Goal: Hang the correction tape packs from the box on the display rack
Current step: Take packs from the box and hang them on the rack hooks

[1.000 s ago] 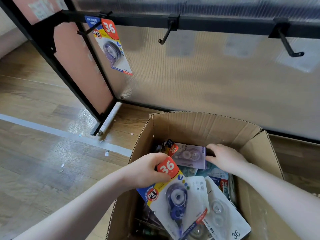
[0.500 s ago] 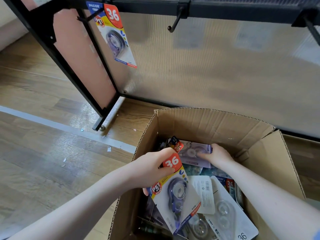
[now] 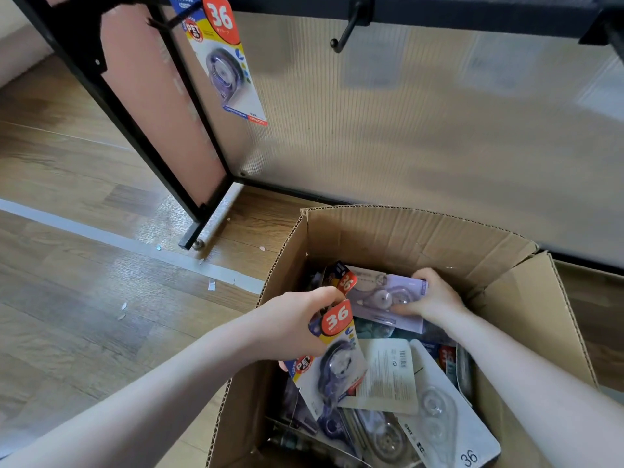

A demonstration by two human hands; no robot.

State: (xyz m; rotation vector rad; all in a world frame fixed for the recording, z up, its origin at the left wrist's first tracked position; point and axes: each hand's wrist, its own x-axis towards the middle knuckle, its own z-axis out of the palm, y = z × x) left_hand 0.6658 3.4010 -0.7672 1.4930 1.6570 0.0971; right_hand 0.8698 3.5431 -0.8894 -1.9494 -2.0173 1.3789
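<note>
Over the box [image 3: 398, 231], the left hand [image 3: 297, 324] is gripping a yellow pack [image 3: 332, 358] by its top; at two o'clock from it, the right hand [image 3: 435, 297] is pinching a lilac pack [image 3: 381, 298] lying among the others inside.

Right hand [image 3: 435, 300] now grips the lilac pack [image 3: 388, 297].

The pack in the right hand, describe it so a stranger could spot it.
Look in the cardboard box on the floor, toward its far wall. The right hand grips a pale lilac pack there, the only one lying sideways and lifted off the pile.
</note>
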